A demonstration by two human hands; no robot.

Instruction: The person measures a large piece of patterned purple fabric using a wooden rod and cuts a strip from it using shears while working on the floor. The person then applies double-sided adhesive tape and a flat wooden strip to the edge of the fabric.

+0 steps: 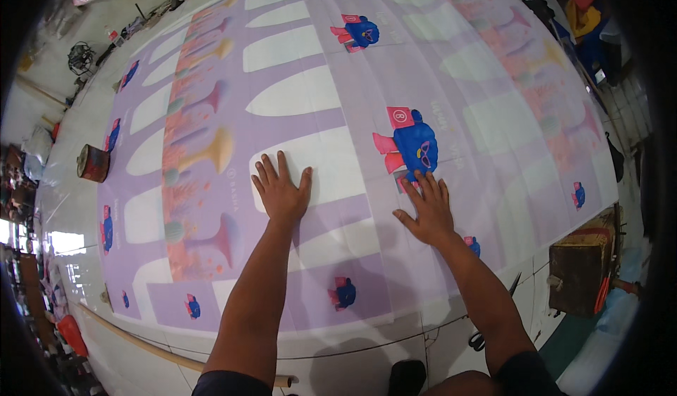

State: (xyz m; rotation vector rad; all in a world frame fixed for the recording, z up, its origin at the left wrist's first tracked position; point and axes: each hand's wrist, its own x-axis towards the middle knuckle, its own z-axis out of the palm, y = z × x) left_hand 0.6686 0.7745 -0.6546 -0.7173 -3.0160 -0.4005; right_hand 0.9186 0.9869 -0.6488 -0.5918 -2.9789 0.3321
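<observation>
A large lilac printed sheet (356,107) is spread over the floor, with white arch shapes, coral-coloured bands and blue cartoon figures on it. My left hand (283,190) lies flat on a white arch, fingers spread, holding nothing. Palm down, my right hand (428,209) rests with its fingers apart at the lower end of a printed blue figure (416,142), covering part of it. Soft creases run across the sheet's right half, where a layer looks partly see-through.
Scissors (477,342) lie on the tiles beside my right forearm. A long pole (155,352) stretches along the near left edge. A rusty can (93,163) stands at the sheet's left edge, a brown box (578,272) at its right corner. Clutter lines both sides.
</observation>
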